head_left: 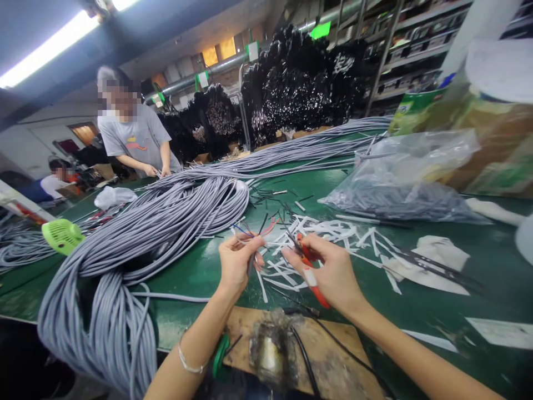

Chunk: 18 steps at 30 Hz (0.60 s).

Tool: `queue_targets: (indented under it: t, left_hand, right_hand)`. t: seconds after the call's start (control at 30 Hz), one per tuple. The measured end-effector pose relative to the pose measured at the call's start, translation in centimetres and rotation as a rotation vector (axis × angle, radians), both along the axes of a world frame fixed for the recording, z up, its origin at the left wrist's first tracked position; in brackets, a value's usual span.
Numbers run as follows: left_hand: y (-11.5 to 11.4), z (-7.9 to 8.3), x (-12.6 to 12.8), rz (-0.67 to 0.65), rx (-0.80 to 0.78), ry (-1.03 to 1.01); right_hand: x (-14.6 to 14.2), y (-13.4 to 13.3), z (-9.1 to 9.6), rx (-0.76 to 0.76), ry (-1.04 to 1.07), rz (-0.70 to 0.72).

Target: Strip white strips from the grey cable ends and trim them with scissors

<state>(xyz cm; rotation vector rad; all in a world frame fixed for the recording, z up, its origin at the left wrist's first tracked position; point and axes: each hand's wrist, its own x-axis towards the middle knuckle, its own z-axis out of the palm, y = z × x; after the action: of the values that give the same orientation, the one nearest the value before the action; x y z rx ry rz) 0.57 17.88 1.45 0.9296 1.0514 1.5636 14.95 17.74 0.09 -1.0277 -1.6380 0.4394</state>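
Note:
My left hand [238,256] pinches the end of a grey cable, whose thin coloured wires [266,226] in blue, black and red fan out past the fingertips. In my right hand [331,269] are red-handled cutters [310,261], gripped with the dark jaws pointing up and left, a short gap from the wires. White strips [287,261] lie scattered on the green table around and behind both hands. A large looped bundle of grey cables [166,233] spreads to the left of my left hand.
A soldering pot-like metal block [270,347] sits on a wooden board [333,339] in front of me. A clear plastic bag [408,183] of short grey pieces stands right. Black tweezers-like tool [433,264] lies by a cloth. Another person [137,133] handles cables across the table; a green fan [62,236] stands left.

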Motion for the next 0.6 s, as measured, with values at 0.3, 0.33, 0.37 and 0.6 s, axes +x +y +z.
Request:
queue_targets:
  t: [0.3,0.33,0.37,0.6]
  left_hand:
    - [-0.1,0.6,-1.8,-0.248,0.176,0.277]
    - [-0.1,0.6,-1.9,-0.258,0.193,0.273]
    - [-0.1,0.6,-2.0,-0.27,0.211,0.276]
    - [-0.5,0.1,-2.2,-0.236,0.465,0.497]
  right_hand:
    - [0.5,0.9,-1.3,-0.153,-0.065,-0.045]
    - [0.6,1.0,-1.2,-0.153,-0.076,-0.049]
    - [0.6,0.9,-1.2,-0.145,-0.093,-0.051]
    - [0.0,0.3,-0.7,0.073,-0.26,-0.048]
